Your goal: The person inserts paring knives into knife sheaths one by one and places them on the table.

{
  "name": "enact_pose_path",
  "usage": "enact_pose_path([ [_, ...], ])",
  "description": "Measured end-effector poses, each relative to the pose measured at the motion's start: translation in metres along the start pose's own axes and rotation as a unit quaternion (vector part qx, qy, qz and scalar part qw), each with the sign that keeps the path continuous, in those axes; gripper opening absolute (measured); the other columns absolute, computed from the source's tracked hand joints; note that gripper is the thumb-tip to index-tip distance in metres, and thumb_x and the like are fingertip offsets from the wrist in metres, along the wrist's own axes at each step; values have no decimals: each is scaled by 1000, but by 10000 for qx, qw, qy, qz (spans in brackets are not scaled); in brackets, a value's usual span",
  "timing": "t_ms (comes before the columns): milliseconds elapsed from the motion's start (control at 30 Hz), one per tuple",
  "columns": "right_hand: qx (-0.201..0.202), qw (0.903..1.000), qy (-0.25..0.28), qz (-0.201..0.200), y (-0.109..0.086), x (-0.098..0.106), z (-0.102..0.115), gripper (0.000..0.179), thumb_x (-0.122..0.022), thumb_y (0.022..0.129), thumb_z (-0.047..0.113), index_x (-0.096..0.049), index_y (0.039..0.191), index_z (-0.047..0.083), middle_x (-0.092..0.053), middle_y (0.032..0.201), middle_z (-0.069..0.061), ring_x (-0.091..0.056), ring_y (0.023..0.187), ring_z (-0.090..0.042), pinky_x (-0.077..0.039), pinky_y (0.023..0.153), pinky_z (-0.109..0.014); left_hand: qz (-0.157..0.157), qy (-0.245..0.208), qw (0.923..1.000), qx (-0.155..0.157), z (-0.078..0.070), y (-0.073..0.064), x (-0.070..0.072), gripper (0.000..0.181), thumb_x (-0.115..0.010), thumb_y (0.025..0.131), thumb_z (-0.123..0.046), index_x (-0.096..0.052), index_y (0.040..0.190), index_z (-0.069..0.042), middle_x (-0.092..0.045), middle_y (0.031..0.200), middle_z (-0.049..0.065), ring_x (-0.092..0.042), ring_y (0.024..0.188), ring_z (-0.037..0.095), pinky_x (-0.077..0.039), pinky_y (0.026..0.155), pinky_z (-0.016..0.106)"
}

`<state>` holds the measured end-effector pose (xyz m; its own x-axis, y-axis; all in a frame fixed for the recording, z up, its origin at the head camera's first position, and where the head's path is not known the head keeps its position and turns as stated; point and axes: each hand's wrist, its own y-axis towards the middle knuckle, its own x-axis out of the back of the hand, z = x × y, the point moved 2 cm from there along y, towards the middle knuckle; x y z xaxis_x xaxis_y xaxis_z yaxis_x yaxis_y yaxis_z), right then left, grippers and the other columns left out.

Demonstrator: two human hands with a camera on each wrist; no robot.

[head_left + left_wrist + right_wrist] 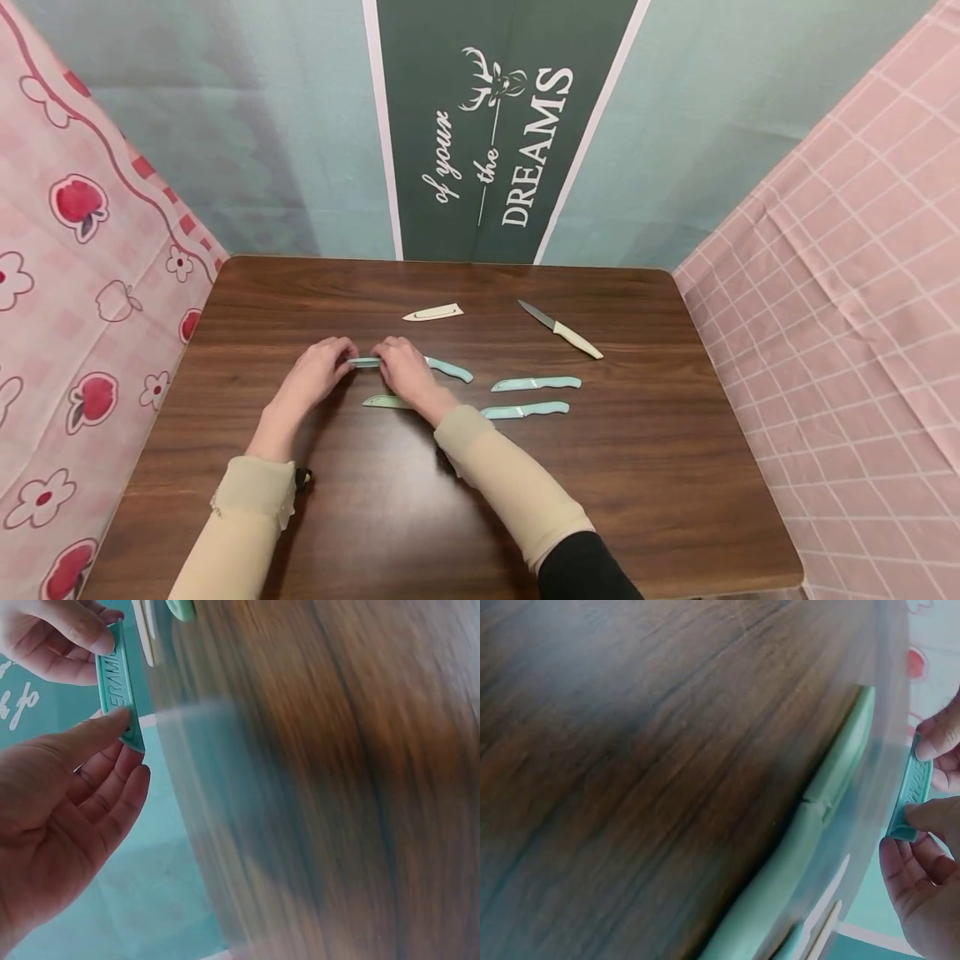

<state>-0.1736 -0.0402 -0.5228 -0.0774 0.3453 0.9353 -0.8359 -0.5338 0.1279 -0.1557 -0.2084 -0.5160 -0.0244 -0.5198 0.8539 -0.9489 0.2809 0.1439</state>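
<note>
Head view: left hand point(318, 372) and right hand point(407, 372) pinch lettered teal plastic sheath point(365, 362), fingers curled, one hand per end; blue-handled, white-bladed knife point(452, 370) at sheath's 3 o'clock. Probably best: steady sheath, fingertips clear of open end.

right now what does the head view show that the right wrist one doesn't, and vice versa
Only the head view: the cream-handled knife with its bare blade, two light-blue sheathed knives, and the wall lettering.

Only the right wrist view: the green knife's handle, which the right arm hides from the head camera, and raised lettering.

Both: the left hand and right hand pinching the teal sheath, plus the green knife's sheath.
</note>
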Motion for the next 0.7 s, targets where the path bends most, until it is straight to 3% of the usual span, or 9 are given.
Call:
enact_pose_path([
  [433,230,9973,520,-469,-13,15,-8,19,-64,94,7,-75,108,13,-73,106,0,-66,100,-17,-53,89,-25,-142,-54,9998,-84,-24,-4,0,12,-70,91,-4,-67,102,-6,-68,95,11,-64,84,26,-53,77,46],
  [700,142,9953,698,-653,-20,23,-10,13,-66,94,11,-75,104,12,-74,105,0,-66,99,-17,-53,88,-26,-286,-168,9994,-110,-32,-9,1,10,-70,91,-6,-69,101,-8,-69,95,9,-62,81,23,-52,73,43],
])
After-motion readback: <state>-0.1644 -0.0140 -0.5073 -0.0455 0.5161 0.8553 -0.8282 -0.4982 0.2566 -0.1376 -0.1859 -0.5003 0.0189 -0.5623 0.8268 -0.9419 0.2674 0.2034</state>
